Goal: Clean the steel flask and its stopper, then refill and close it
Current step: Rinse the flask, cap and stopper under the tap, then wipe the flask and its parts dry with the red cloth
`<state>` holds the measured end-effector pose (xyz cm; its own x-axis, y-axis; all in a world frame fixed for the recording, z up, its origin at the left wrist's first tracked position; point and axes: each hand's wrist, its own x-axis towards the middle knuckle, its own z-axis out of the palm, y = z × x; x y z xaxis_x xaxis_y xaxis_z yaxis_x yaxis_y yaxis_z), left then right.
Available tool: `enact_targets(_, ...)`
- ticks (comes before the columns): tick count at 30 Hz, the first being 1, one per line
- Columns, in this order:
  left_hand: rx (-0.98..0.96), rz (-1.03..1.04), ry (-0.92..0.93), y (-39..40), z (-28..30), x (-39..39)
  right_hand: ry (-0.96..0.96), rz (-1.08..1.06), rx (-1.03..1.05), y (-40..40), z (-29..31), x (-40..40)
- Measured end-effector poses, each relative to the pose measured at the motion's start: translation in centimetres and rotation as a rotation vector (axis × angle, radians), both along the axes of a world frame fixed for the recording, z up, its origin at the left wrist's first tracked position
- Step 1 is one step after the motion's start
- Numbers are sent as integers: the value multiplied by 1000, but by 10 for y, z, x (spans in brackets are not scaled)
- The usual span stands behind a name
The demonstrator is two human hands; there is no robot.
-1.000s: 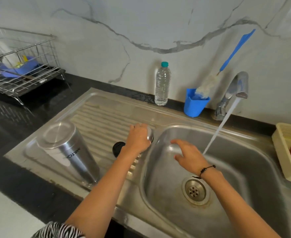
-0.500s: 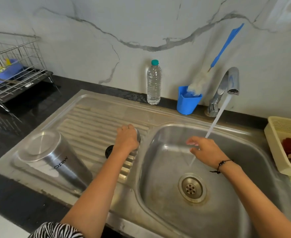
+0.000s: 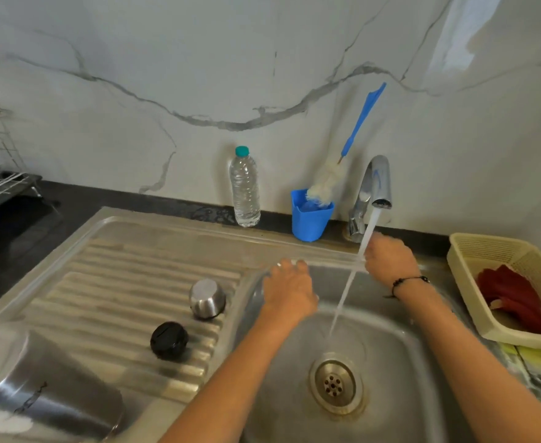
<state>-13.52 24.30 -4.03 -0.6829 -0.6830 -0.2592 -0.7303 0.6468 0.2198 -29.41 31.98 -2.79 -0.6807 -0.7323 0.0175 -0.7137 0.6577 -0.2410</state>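
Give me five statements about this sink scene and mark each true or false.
1. Water runs from the tap. True.
2. The left hand grips the steel cup. False: the cup stands alone on the drainboard, and the hand holds nothing.
3. The black stopper lies on the drainboard. True.
4. The bottle brush lies in the basin. False: it stands in the blue cup by the wall.
5. The right hand is beside the water stream. True.
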Motion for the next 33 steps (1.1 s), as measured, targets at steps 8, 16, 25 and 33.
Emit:
enact_targets(8, 126, -125, -21, 19, -8, -44, -205, 108, -141, -51, -9, -39)
enact_targets(16, 144, -125, -67, 25, -22, -42, -400, -31, -648, -38, -39, -44)
enact_targets(25, 86, -197, 112, 47, -14, -38, -360, 30, -389, 43, -27, -9)
enact_targets(33, 199, -317, 32, 94, -26, -37, -39, -185, -304, 137, 0, -41)
